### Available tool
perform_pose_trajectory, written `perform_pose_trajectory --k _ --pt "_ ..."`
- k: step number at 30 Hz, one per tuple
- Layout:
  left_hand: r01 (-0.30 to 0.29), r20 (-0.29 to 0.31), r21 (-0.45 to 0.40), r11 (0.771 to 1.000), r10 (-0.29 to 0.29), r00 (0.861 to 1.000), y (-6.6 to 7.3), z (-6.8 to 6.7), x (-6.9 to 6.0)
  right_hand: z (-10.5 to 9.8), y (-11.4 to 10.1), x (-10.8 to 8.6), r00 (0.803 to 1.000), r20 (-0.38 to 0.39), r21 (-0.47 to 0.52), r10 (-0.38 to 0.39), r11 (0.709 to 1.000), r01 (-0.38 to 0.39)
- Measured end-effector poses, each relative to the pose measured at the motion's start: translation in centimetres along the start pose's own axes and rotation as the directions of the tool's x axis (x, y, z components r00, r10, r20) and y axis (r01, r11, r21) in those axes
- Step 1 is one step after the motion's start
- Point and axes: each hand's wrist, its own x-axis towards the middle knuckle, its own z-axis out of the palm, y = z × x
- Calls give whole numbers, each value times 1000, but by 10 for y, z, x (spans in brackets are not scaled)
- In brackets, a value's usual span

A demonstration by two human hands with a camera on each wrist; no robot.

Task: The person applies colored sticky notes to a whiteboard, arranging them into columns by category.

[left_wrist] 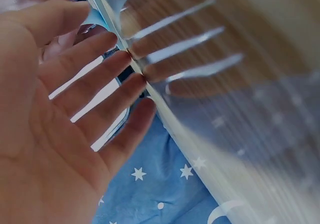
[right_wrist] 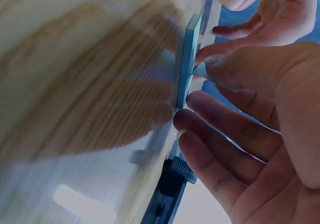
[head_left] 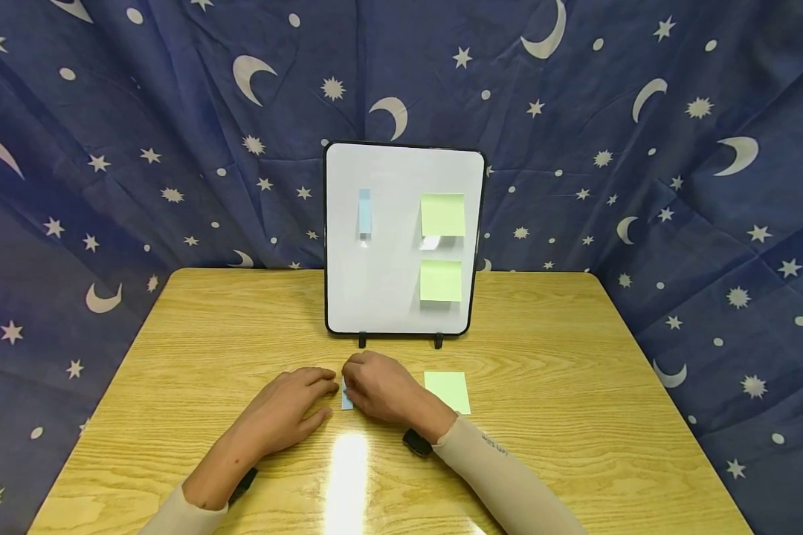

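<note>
On the table lies a narrow blue sticky-note pad, seen edge-on as a thin blue pad in the right wrist view. Over it my right hand pinches a lifted light-blue sheet between thumb and forefinger, the other fingers loosely bent. Just left of the pad is my left hand, its fingers relaxed and spread, holding nothing. The left wrist view shows those fingers near the tabletop. Right of my right hand lies a square green sticky-note pad, partly covered by the right wrist.
A white board in a black frame stands upright behind the hands on small black feet. It carries one narrow blue note and two green notes, an upper green note and a lower green note. A star-patterned curtain hangs behind the table.
</note>
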Motion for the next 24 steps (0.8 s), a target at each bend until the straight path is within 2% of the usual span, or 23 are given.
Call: perform_pose_trajectory --k 4,7,10,13,19,24 --pt "-59 -65 6 998 59 996 0 0 -3 0 2 1 999 -35 51 -3 999 5" --pt "-125 -112 -5 992 124 986 0 0 -4 0 3 3 998 -60 98 -3 995 9" --pt "-181 -132 -13 983 178 975 1 0 -3 0 4 4 998 -71 131 2 991 7" --pt "-191 -102 -12 981 189 977 3 1 -3 1 5 4 997 -71 147 13 989 -3" --pt "-114 27 -10 993 115 993 6 2 -5 1 5 5 998 -60 145 28 989 -19" --pt "-102 47 -4 995 102 994 6 1 -6 1 4 6 999 -36 72 27 997 -24"
